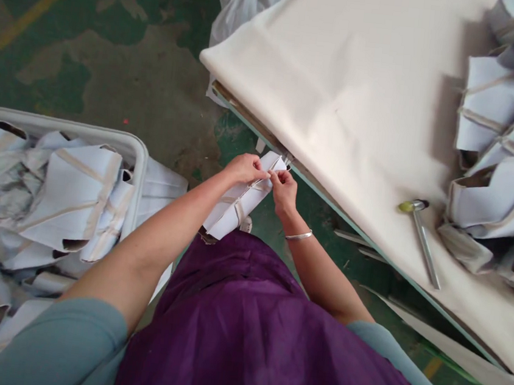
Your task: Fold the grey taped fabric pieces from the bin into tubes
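This is a factory workshop floor, the sort of place where goods are made in batches. The worn green-painted concrete floor (pixel 114 61) is scuffed through to grey and keeps a faded yellow marking line (pixel 37 10). A long bench (pixel 340 103) padded with cream cloth carries piled white fabric pieces (pixel 491 107) banded with beige tape and a steel-handled hammer (pixel 424 253), while a large white plastic bin (pixel 138 168) beside it brims with more of the same pieces.

Matt white sheet (pixel 243 194), cream cloth (pixel 340 103), smooth metal hammer (pixel 423 250).
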`<action>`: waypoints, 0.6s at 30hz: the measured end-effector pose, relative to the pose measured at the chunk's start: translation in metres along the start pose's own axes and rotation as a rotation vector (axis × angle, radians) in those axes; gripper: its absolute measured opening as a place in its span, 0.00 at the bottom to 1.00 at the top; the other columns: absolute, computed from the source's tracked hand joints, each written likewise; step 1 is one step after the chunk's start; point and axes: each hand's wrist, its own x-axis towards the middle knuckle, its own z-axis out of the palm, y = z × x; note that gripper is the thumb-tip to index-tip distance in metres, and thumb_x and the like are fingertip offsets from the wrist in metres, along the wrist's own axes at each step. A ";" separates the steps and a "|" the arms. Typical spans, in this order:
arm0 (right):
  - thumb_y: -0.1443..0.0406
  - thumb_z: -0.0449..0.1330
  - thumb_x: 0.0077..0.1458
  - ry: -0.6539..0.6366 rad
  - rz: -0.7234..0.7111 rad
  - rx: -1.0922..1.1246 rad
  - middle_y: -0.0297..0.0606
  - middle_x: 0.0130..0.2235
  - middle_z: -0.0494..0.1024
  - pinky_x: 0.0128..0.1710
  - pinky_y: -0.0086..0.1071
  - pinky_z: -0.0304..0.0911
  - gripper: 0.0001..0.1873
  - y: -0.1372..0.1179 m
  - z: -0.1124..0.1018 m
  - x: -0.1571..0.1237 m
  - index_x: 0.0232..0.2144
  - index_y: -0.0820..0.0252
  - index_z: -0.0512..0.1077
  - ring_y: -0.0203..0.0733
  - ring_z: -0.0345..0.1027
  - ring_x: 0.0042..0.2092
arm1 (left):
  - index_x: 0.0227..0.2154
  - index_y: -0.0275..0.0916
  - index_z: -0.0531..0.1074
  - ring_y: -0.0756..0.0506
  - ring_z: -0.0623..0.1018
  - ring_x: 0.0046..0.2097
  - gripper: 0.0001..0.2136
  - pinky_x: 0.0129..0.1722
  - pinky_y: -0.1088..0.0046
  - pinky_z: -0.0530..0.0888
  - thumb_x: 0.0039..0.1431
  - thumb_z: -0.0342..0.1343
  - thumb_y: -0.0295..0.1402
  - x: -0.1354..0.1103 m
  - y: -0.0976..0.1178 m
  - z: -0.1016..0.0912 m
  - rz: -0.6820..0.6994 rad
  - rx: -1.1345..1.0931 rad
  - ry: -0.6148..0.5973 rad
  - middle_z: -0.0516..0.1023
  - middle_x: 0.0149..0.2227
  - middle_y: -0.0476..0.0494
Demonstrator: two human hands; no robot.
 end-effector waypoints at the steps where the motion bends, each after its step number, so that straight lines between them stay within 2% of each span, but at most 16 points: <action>1: 0.54 0.60 0.48 -0.001 0.003 0.000 0.27 0.25 0.62 0.29 0.27 0.52 0.16 0.000 0.001 -0.001 0.26 0.59 0.63 0.31 0.53 0.27 | 0.25 0.36 0.71 0.49 0.69 0.28 0.11 0.32 0.73 0.64 0.45 0.64 0.39 0.002 0.001 -0.001 -0.014 0.014 -0.015 0.70 0.22 0.50; 5: 0.56 0.59 0.50 0.048 -0.028 -0.033 0.27 0.27 0.62 0.31 0.27 0.55 0.13 0.004 0.004 -0.003 0.29 0.58 0.62 0.32 0.54 0.29 | 0.29 0.36 0.72 0.47 0.72 0.32 0.08 0.38 0.71 0.66 0.49 0.61 0.35 -0.001 0.006 -0.001 -0.027 0.064 -0.023 0.72 0.26 0.48; 10: 0.58 0.61 0.46 0.238 -0.003 -0.134 0.28 0.31 0.62 0.36 0.29 0.57 0.16 0.012 0.012 -0.003 0.33 0.56 0.60 0.33 0.56 0.31 | 0.32 0.40 0.69 0.44 0.73 0.41 0.07 0.42 0.70 0.67 0.53 0.58 0.37 -0.010 0.010 0.012 -0.001 0.246 0.235 0.73 0.37 0.44; 13: 0.57 0.60 0.46 0.225 -0.003 -0.084 0.28 0.31 0.62 0.36 0.29 0.57 0.16 0.014 0.014 -0.002 0.33 0.56 0.59 0.34 0.56 0.31 | 0.32 0.40 0.67 0.44 0.73 0.40 0.12 0.40 0.70 0.67 0.53 0.58 0.43 0.009 0.013 0.024 -0.082 0.234 0.310 0.72 0.38 0.43; 16: 0.57 0.60 0.46 0.178 -0.021 -0.016 0.27 0.31 0.62 0.35 0.28 0.57 0.15 0.018 0.012 0.000 0.33 0.56 0.59 0.33 0.56 0.31 | 0.34 0.40 0.65 0.44 0.73 0.39 0.17 0.39 0.69 0.67 0.52 0.57 0.48 0.038 0.016 0.031 -0.147 0.162 0.286 0.72 0.37 0.43; 18: 0.57 0.59 0.47 0.146 -0.020 0.011 0.27 0.31 0.62 0.36 0.28 0.58 0.15 0.020 0.011 0.001 0.33 0.56 0.59 0.33 0.56 0.32 | 0.36 0.40 0.65 0.44 0.72 0.39 0.17 0.40 0.69 0.67 0.53 0.57 0.48 0.050 0.014 0.031 -0.146 0.122 0.247 0.72 0.37 0.43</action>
